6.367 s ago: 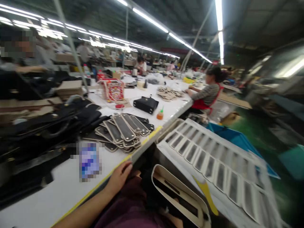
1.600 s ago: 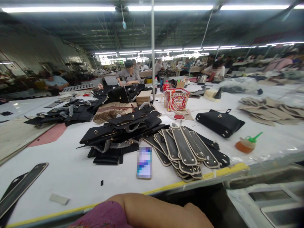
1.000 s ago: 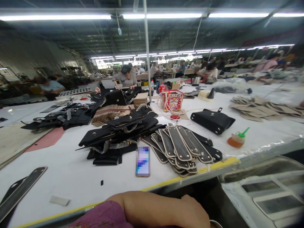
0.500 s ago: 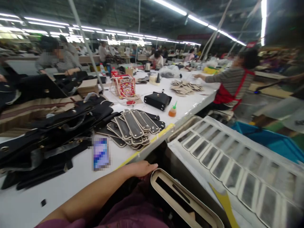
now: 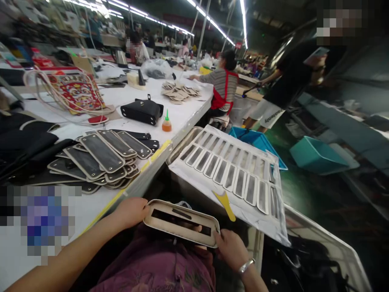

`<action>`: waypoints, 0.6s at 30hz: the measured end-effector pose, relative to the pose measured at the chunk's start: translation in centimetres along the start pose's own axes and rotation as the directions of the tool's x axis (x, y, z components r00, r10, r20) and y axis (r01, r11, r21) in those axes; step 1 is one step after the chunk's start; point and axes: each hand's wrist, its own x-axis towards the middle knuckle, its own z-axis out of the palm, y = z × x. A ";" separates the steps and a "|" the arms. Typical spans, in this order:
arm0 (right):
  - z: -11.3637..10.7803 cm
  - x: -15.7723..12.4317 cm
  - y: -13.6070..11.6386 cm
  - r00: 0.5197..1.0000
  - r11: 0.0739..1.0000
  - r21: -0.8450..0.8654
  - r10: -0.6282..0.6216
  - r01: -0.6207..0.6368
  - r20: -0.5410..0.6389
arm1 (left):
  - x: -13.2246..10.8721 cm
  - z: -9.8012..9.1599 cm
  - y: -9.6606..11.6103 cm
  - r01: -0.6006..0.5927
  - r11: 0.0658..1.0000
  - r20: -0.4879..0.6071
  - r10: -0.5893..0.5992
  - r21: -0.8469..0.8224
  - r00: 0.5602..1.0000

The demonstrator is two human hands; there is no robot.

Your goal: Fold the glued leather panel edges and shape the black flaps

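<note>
An unfinished handbag (image 5: 170, 227) is held in front of my lap, its oblong beige-edged side facing up with a long dark slot in it. My left hand (image 5: 133, 211) grips its left end, fingers mostly hidden behind the edge. At the right end my right hand (image 5: 232, 248) holds it, and a fingertip shows through the slot. To the left on the table lies a stack of black oblong bag panels (image 5: 100, 156) with beige edges and metal studs. Two rows of similar panels lie on a white-covered board (image 5: 194, 184) to the right.
A black bag (image 5: 142, 111), a glue bottle (image 5: 166, 123) and a red patterned bag (image 5: 80, 91) stand on the white table (image 5: 185, 115). A yellow scraper-like piece (image 5: 225, 205) hangs at the board's near edge. Blue bins (image 5: 319, 156), a bin of black bags (image 5: 304, 263) and co-workers are right.
The view has swung right and the handbag now lies more level across my lap. My right hand has come into view on its right end; a person stands at the right.
</note>
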 end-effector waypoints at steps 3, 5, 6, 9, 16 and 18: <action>0.3 0.0 0.1 1.000 1.000 0.021 0.012 -0.013 0.010 | -0.1 0.1 0.2 0.004 1.000 0.004 -0.004 0.028 1.000; 0.4 0.0 0.0 1.000 1.000 0.021 0.018 -0.018 0.007 | -0.2 0.0 0.2 -0.003 1.000 0.009 0.003 0.029 1.000; 0.4 0.0 -0.1 1.000 1.000 0.016 0.019 -0.019 0.006 | -0.2 0.0 0.2 -0.008 1.000 0.010 0.008 0.024 1.000; 0.4 -0.2 -0.4 1.000 1.000 -0.009 0.021 -0.021 -0.002 | -0.1 0.1 0.3 -0.022 1.000 -0.002 0.022 0.007 1.000; 1.0 -0.3 0.4 0.983 0.970 -0.162 -0.178 0.181 0.038 | -0.4 -0.5 -0.1 -0.002 0.983 -0.016 -0.001 -0.185 1.000; 1.8 0.4 1.7 0.971 0.946 -0.221 -0.236 0.238 0.037 | -0.5 -0.3 -0.9 0.008 0.959 0.047 0.006 -0.284 0.999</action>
